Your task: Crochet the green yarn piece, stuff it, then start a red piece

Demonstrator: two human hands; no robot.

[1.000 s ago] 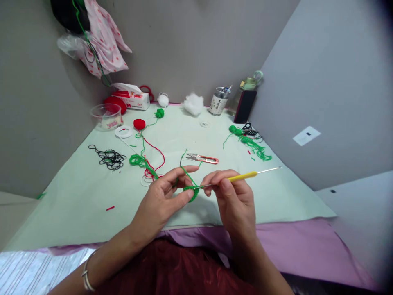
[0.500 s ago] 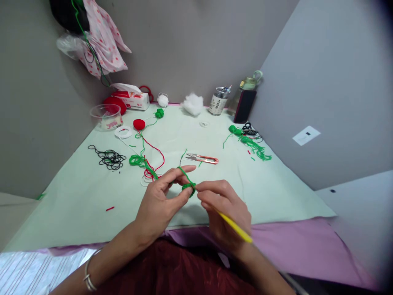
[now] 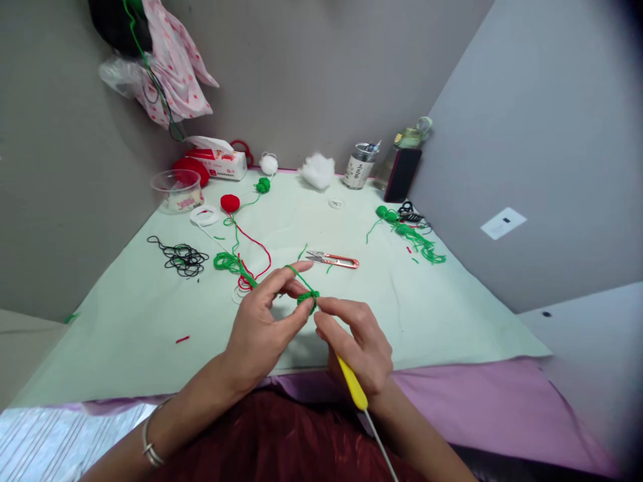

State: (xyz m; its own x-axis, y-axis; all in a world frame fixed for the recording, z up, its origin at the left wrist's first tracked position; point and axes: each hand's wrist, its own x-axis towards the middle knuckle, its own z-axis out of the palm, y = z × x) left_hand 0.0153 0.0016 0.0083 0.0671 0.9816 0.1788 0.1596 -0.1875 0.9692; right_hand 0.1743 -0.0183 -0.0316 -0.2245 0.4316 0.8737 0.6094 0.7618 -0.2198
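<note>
My left hand (image 3: 268, 318) pinches a small piece of green crochet (image 3: 305, 301) between thumb and fingers, with green yarn looped over its raised index finger. My right hand (image 3: 359, 341) is closed on a crochet hook with a yellow handle (image 3: 353, 385); a metal shaft runs from the handle's lower end toward me. The hook's tip is at the right edge of the green piece, mostly hidden by fingers. Just beyond my hands lie orange thread snips (image 3: 336, 260). Left of my left hand are a green yarn bundle (image 3: 228, 262) and tangled red yarn (image 3: 246, 281).
Black cord (image 3: 183, 259) lies at left, near a clear tub (image 3: 175, 191). Behind are a red yarn ball (image 3: 230, 203), tissue pack (image 3: 221, 164), white stuffing (image 3: 318, 171) and pen holder (image 3: 359, 167). At right stand a phone (image 3: 402, 175) and green yarn pieces (image 3: 416, 241).
My right hand has shifted slightly left and turned, so the yellow handle now points more steeply down toward me. My left hand keeps its hold on the green piece. The view has shifted slightly.
</note>
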